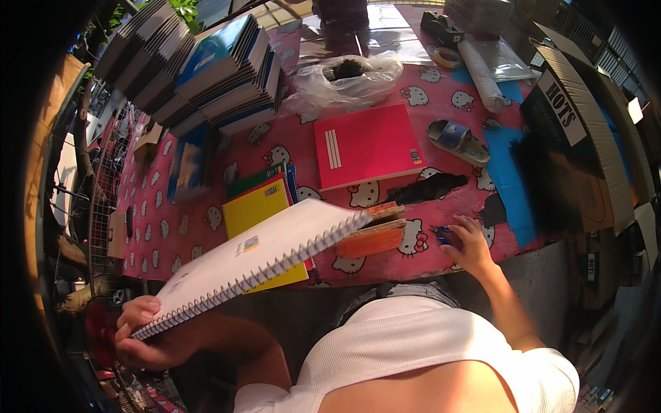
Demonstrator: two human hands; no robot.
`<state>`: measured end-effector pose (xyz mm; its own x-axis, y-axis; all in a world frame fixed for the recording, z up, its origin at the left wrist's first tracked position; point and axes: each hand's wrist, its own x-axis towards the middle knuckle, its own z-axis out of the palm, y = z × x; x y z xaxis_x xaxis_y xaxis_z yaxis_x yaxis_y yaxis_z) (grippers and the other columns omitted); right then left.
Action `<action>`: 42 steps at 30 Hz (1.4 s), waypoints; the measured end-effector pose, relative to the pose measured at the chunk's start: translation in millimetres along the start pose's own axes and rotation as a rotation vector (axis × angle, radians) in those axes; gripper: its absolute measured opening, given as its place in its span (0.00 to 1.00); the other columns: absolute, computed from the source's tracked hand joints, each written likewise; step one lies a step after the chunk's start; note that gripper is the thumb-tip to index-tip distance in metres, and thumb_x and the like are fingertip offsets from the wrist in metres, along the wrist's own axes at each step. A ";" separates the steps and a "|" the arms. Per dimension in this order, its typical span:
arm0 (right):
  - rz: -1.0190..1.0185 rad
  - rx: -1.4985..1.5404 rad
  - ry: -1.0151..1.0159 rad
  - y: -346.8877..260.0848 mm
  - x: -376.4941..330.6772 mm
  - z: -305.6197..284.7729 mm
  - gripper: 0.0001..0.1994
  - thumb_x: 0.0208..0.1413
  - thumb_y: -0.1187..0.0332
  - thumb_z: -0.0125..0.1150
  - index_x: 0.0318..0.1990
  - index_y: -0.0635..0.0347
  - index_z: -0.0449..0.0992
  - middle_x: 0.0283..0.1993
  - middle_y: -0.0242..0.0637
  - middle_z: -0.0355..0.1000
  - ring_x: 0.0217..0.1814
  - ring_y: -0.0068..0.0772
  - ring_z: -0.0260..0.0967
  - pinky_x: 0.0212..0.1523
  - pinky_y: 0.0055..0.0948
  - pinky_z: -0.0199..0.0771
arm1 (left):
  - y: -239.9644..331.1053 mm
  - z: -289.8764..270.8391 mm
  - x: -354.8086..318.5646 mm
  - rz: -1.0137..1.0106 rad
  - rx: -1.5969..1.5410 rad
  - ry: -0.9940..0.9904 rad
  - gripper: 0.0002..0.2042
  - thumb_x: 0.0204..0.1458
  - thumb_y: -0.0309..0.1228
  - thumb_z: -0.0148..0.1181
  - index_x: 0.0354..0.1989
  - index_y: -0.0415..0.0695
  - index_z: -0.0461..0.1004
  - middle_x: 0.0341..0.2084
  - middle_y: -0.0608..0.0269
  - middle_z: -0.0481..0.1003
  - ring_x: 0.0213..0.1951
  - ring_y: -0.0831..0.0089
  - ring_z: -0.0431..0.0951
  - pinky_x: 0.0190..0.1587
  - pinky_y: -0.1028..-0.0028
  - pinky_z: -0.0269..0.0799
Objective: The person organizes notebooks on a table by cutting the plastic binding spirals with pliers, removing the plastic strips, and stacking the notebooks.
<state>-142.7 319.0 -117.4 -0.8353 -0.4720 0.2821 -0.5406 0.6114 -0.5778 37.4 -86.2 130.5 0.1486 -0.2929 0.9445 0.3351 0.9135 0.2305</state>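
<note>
My left hand [146,330] is closed on the lower left corner of a white-covered spiral notebook [234,251], its wire-bound edge toward me. The notebook is raised and tilted over a yellow notebook [255,206], part of a fanned pile with green, red and blue covers. At the table's near edge, my right hand [471,244] has its fingers curled loosely about a small blue-handled tool [444,235]; its exact kind is too small to tell. An orange-sided wooden block [372,241] lies between the raised notebook and my right hand.
A pink-red notebook [368,144] lies mid-table on the pink patterned cover. Tall stacks of notebooks [227,76] stand far left. A plastic bag [344,79] sits behind. Rightward are a slipper [458,141], blue sheets [513,186], a plastic roll [482,76] and an open carton [571,144].
</note>
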 end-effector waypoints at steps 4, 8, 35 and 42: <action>0.159 0.268 0.140 1.3 94.5 6.4 0.13 0.48 0.63 0.68 0.35 0.64 0.79 0.45 0.49 0.74 0.47 0.47 0.73 0.46 0.38 0.72 | -36.9 20.1 21.4 0.224 0.101 -0.219 0.14 0.58 0.30 0.44 0.20 0.38 0.61 0.11 0.67 0.57 0.13 0.77 0.58 0.16 0.77 0.51; 0.335 -0.057 0.039 22.7 186.2 47.2 0.16 0.49 0.61 0.67 0.35 0.68 0.77 0.42 0.52 0.75 0.45 0.47 0.74 0.43 0.37 0.72 | -116.1 63.5 -53.8 -0.181 0.120 -0.823 0.08 0.57 0.26 0.51 0.27 0.36 0.72 0.21 0.56 0.71 0.23 0.64 0.71 0.29 0.71 0.67; -0.025 0.723 -0.271 -48.8 73.0 12.7 0.22 0.49 0.81 0.63 0.53 0.60 0.70 0.49 0.42 0.72 0.54 0.38 0.68 0.54 0.35 0.68 | 13.7 60.6 -144.6 -1.046 -0.433 -0.654 0.16 0.46 0.17 0.65 0.43 0.38 0.69 0.35 0.59 0.77 0.36 0.75 0.78 0.39 0.75 0.75; -0.028 0.647 -0.144 -15.0 37.8 79.2 0.20 0.43 0.81 0.61 0.48 0.63 0.71 0.44 0.45 0.74 0.50 0.50 0.70 0.50 0.42 0.69 | 51.8 61.9 -150.7 -0.625 0.088 -0.559 0.37 0.39 0.22 0.71 0.61 0.37 0.59 0.58 0.45 0.62 0.63 0.63 0.59 0.65 0.63 0.53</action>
<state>-158.1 241.7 -158.7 -0.7758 -0.5899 0.2242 -0.3550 0.1141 -0.9279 -25.2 22.8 14.5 -0.5307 -0.5904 0.6081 0.1253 0.6549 0.7452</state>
